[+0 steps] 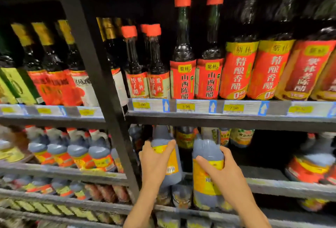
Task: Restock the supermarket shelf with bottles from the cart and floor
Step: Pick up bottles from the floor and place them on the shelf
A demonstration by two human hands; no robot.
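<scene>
- As you face the shelving, you hold two dark bottles with yellow labels, one in each hand, both upright at the mouth of the middle shelf point(272, 182) on the right bay.
- Your left hand point(154, 162) wraps the left bottle point(170, 158) from the side, thumb across the label; the grip looks set to slide it straight in.
- Your right hand point(221, 169) clasps the right bottle point(207, 173) the same way, just beside the first, so the pair seems meant to go in together.
- Both bottles sit under the lip of the upper shelf point(227, 117), their caps hidden behind it; I cannot tell whether their bases rest on the shelf.
- To the right of them a dark gap opens, likely the space to fill.
- Above stand tall vinegar bottles point(182, 80) with red labels, over yellow price tags point(185, 107).
- A black upright post point(101, 75) divides the bays; similar bottles point(78, 155) line the left one.
- The cart and floor are out of view.
</scene>
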